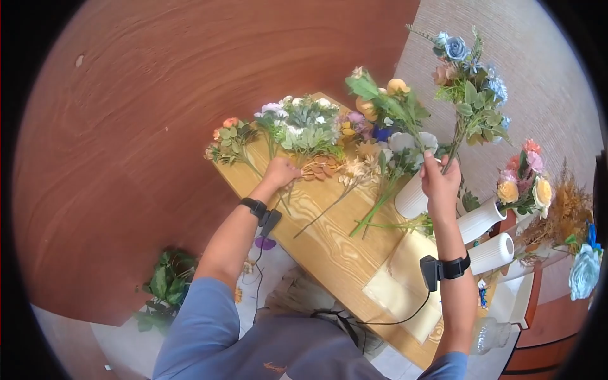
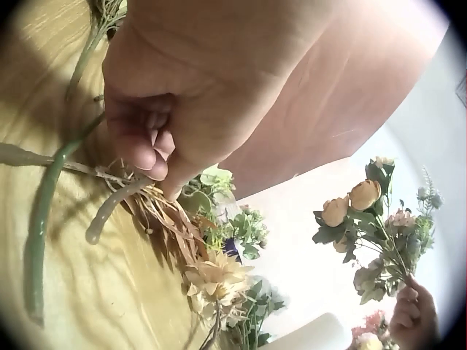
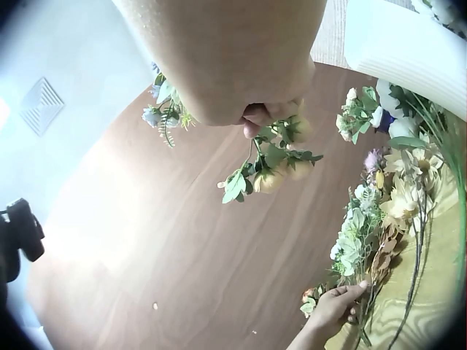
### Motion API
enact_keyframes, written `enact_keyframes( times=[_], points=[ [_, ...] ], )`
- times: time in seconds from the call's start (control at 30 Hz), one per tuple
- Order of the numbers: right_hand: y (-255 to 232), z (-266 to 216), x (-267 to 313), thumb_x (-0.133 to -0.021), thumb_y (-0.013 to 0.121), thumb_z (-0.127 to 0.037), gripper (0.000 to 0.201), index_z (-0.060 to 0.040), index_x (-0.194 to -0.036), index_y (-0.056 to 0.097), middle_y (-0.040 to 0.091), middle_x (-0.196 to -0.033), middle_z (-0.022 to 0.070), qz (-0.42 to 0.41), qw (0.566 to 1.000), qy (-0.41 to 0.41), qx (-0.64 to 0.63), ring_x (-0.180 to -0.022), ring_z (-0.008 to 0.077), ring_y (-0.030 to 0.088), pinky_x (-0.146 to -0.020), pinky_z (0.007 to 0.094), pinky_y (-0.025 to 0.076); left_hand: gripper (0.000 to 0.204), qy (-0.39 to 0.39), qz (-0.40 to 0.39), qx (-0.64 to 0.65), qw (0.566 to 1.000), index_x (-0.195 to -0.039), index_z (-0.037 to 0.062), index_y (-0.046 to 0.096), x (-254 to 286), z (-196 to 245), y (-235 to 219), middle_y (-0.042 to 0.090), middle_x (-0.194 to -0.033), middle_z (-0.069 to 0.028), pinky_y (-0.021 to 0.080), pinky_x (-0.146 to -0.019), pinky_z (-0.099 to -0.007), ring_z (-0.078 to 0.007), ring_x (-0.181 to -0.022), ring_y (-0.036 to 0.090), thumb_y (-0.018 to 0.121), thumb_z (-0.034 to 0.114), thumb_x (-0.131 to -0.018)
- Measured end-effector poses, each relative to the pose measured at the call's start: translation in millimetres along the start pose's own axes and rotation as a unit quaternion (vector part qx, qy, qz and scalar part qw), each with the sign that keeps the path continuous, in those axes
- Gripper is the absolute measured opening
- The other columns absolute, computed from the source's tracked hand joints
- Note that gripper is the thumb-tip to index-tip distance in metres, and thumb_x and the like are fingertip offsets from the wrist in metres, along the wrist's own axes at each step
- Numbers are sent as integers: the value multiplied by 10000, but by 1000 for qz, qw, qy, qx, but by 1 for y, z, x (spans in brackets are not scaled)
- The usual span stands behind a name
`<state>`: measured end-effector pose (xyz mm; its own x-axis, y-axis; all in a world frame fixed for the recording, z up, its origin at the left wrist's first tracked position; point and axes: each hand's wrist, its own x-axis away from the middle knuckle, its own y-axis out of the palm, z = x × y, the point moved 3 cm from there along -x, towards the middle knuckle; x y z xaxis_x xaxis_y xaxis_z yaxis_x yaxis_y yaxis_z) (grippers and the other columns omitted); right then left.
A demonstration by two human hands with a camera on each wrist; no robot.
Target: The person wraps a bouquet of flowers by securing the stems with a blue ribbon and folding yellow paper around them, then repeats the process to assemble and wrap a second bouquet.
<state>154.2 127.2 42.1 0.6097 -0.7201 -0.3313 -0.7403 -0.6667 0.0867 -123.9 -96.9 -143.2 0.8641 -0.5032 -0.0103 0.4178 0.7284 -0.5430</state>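
Note:
My left hand [image 1: 282, 172] pinches a thin brown stem of the rust-leaved spray [image 1: 322, 167] low over the table; in the left wrist view its fingertips meet at the stems beside a green stem [image 2: 45, 211]. White-flowered greenery [image 1: 304, 123] lies just beyond that hand. My right hand [image 1: 441, 180] is raised, its fingers curled round stems that carry blue flowers [image 1: 457, 49] and yellow-orange roses [image 1: 365, 107]. In the right wrist view the roses [image 3: 268, 181] hang past the fingers, and the stems inside the grip are hidden.
On the wooden table [image 1: 335, 253] lie cream flowers [image 1: 358, 171], an orange bunch [image 1: 231, 136] at the far left and pale paper [image 1: 405, 278]. White ribbed vases [image 1: 491, 253] stand or lie at the right, one holding pink and yellow flowers [image 1: 508, 190]. A clear jar [image 1: 491, 335] is near the right edge.

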Motion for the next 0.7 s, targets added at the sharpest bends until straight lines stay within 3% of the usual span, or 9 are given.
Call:
enact_keyframes(
  times=[0.07,0.13,0.2,0.27,0.3,0.33,0.4,0.53,0.7],
  points=[
    [2,6,4,-896,660,-164,307,-132,-899,355,538,-613,33,-3,1000,7,-3,-420,46,401,-358,171,254,339,-62,-50,50,996,-582,-5,561,9,3,-5,563,-550,-103,475,-552,-352,-201,-567,608,774,217,-725],
    [4,13,7,-899,656,-156,306,-130,-899,351,542,-619,35,-20,1000,-8,9,-442,49,415,-381,172,276,280,74,72,-180,978,-775,8,689,20,31,-11,648,-661,-142,503,-616,-380,-286,-640,646,729,286,-765],
    [13,22,10,-902,652,-154,303,-128,-897,350,545,-622,36,-26,999,-16,11,-457,50,424,-394,174,288,325,142,46,-60,987,-883,22,716,25,52,-1,670,-676,-92,506,-606,-371,-224,-625,644,676,341,-836],
    [24,26,14,-908,645,-146,297,-120,-894,349,543,-633,29,-39,999,-25,19,-495,51,447,-422,177,316,356,131,-55,156,977,-918,17,714,38,90,22,683,-720,-70,504,-597,-344,-156,-639,628,646,364,-879],
    [29,29,17,-908,645,-146,297,-120,-894,349,543,-633,29,-48,998,-25,19,-495,51,447,-422,177,316,327,133,-89,166,973,-971,16,702,50,116,27,690,-802,-74,491,-563,-295,-116,-608,590,634,329,-902],
    [36,34,19,-908,645,-145,298,-117,-891,349,539,-639,26,-49,998,-30,21,-497,51,449,-423,177,318,314,102,-156,318,929,-1073,19,656,66,140,32,674,-795,-28,432,-462,-221,-63,-529,530,610,297,-933],
    [48,38,25,-915,633,-138,286,-110,-879,351,529,-656,21,-57,997,-41,36,-506,54,461,-424,175,327,308,100,-197,467,856,-1146,13,603,80,165,46,663,-926,-61,395,-433,-201,-55,-541,515,561,259,-966],
    [63,46,39,-929,617,-143,270,-104,-865,358,534,-664,26,-66,997,-27,13,-498,54,462,-411,180,327,259,103,-206,533,814,-1122,7,604,81,171,60,636,-917,-47,394,-449,-196,-53,-548,503,538,212,-977],
    [73,48,45,-939,602,-150,262,-103,-861,357,531,-669,27,-106,994,-12,21,-466,54,445,-386,190,324,176,55,-269,682,678,-1031,-8,596,88,167,51,599,-836,-18,378,-472,-188,-45,-564,461,520,142,-976]
  ],
)
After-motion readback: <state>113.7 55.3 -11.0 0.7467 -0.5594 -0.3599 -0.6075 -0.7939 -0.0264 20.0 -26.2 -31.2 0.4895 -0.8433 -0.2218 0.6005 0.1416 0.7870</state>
